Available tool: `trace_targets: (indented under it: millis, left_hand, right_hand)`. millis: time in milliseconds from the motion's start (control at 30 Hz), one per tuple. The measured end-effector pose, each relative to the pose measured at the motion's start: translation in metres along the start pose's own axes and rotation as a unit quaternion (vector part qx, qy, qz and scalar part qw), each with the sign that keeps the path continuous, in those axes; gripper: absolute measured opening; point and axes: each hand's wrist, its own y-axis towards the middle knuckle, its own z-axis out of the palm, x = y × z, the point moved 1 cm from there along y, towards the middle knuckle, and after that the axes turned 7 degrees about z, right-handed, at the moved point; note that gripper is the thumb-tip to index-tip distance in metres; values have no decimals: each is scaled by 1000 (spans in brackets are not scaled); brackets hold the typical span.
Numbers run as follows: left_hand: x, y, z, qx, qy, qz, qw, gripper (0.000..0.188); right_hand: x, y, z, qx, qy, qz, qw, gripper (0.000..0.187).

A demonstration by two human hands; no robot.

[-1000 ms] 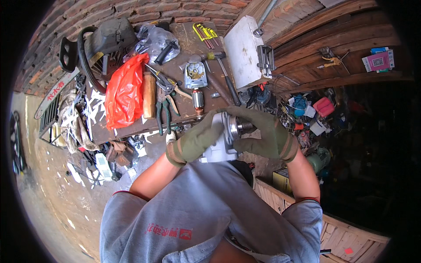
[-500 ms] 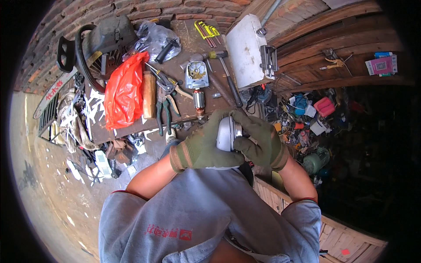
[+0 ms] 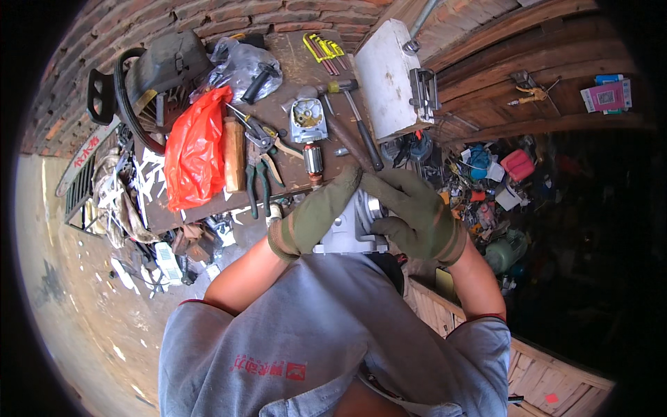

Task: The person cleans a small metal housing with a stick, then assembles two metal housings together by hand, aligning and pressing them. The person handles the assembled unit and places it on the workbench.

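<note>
A silver cast-metal housing (image 3: pixel 342 238) with a flat flange and a shiny round collar is held close to my chest, just off the table's front edge. My left hand (image 3: pixel 318 214), in a green work glove, has its fingers against the left and far side of the casting. From the right, my gloved right hand (image 3: pixel 415 217) bends around the collar (image 3: pixel 374 206), thumb and fingers on either side of it. Beyond my hands, a motor armature (image 3: pixel 313 163) with copper windings lies below an open grey gear housing (image 3: pixel 308 119) on the table.
On the brown table (image 3: pixel 201 206) lie pliers (image 3: pixel 261 182), a hammer (image 3: pixel 364 132), a wooden block (image 3: pixel 234 154) and a red plastic bag (image 3: pixel 196 156). A chainsaw (image 3: pixel 170 64) occupies the back left; a white case (image 3: pixel 394 80) stands back right. Scattered parts (image 3: pixel 479 201) cover the right side.
The housing has turned in my hands, so its flange and flat side now show. My left palm has moved back from its near side, and the left fingers point farther away.
</note>
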Motion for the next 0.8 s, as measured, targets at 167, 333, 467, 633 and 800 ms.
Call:
trace_targets:
  millis: [167, 333, 467, 633, 800]
  left_hand:
    - [27, -1, -2, -30, 189, 170, 967, 47]
    - [28, 2, -8, -30, 217, 39, 975, 64]
    - [26, -4, -6, -24, 256, 99, 961, 78]
    - [27, -1, -2, -16, 215, 108, 970, 53]
    - [37, 3, 0, -48, 130, 96, 986, 48]
  right_hand:
    - [2, 1, -1, 14, -13, 62, 998, 59]
    - [5, -2, 2, -19, 19, 91, 995, 49]
    - [7, -2, 4, -40, 10, 116, 992, 36]
    - [3, -4, 8, -21, 14, 221, 975, 32]
    - [2, -1, 11, 2, -27, 274, 961, 32]
